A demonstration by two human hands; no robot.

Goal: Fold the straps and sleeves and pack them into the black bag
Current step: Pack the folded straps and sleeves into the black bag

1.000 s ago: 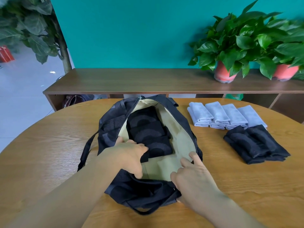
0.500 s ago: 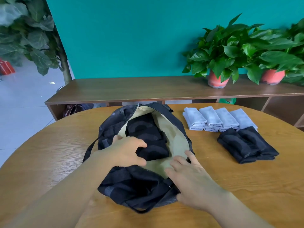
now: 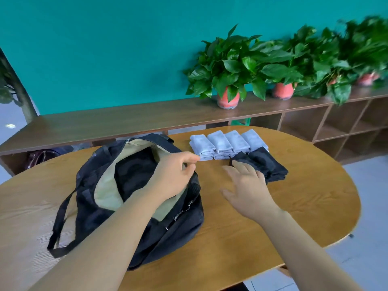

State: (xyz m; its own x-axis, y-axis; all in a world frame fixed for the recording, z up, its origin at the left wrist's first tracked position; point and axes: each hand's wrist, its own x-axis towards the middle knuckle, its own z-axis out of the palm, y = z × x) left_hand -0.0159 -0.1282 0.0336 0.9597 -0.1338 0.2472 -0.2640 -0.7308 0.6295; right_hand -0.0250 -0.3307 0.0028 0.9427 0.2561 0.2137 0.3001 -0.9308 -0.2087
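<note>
**NEXT PICK: BLACK STACK**

Nearest us, the black bag point(image 3: 136, 217) lies unzipped on the table point(image 3: 273, 217), with dark folded pcs inside. Our L hand point(image 3: 174, 175) hovers over its rim, loosely curled, nothing held. Our R hand point(image 3: 249, 185) is spread and empty, at the edge of the black folded stack point(image 3: 270, 166). We clamp that stack from both sides so the folds stay tight. The grey folded stack point(image 3: 222, 145) lies just beyond.

Your left hand point(image 3: 174, 175) stretches forward, fingers loosely curled, holding nothing. Your right hand point(image 3: 247, 187), just right of it, lies palm-down, fingers spread.
</note>
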